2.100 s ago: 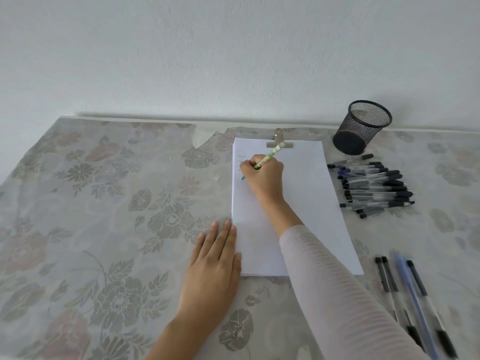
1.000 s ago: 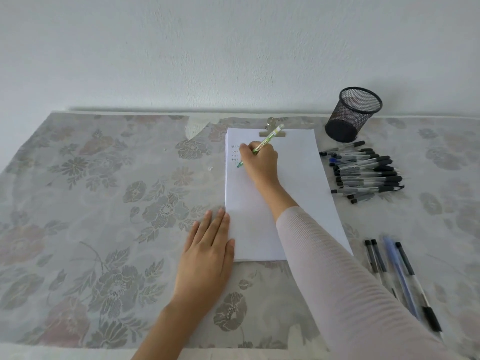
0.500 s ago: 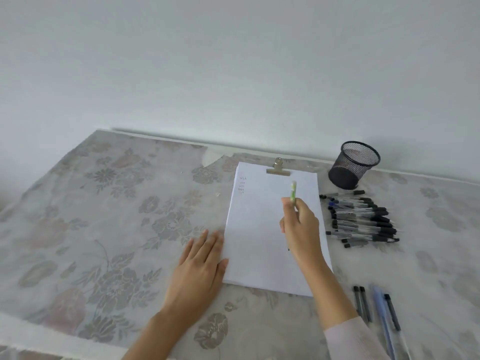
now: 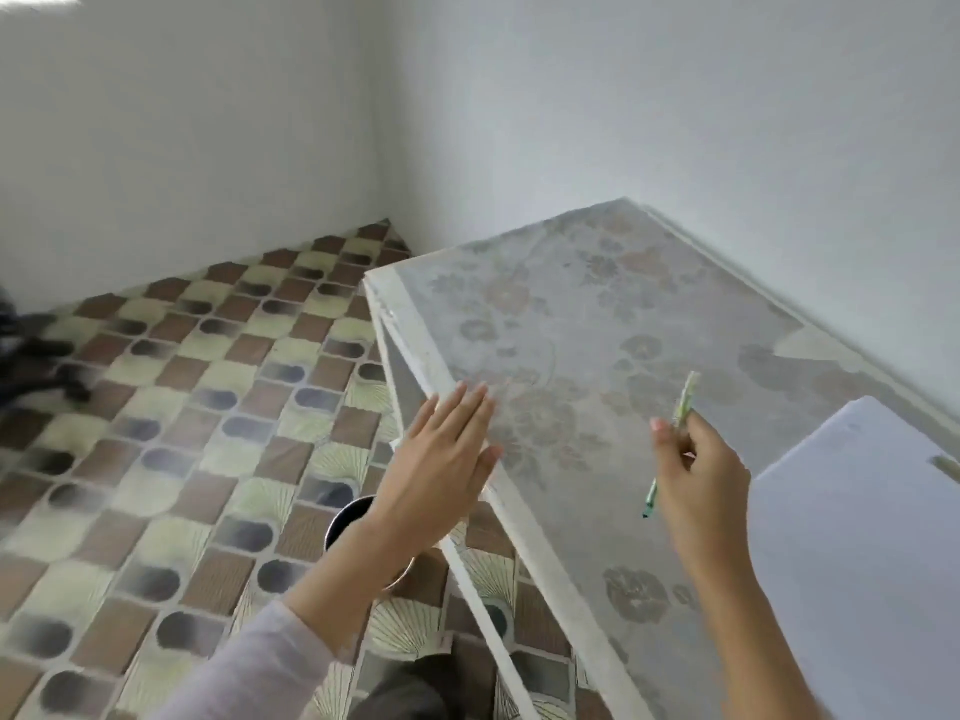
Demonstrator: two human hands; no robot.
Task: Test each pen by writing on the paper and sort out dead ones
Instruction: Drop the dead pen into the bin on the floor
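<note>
My right hand [image 4: 698, 475] grips a green pen [image 4: 681, 413] upright above the floral table [image 4: 597, 330], its tip pointing down below the fingers. The white paper [image 4: 857, 511] on its clipboard lies at the right edge of the view, right of that hand. My left hand [image 4: 441, 459] is flat with straight fingers over the table's left edge, holding nothing. The pile of other pens and the mesh cup are out of view.
A round metal container [image 4: 348, 517] stands on the patterned tile floor [image 4: 182, 433] below the table's left edge, partly hidden by my left arm. Dark chair legs [image 4: 36, 356] show at the far left. White walls meet in a corner behind the table.
The view has swung far left, off the pens and onto the floor. My right hand lifted the green pen off the paper and carried it left. My left hand slid to the table's left edge.
</note>
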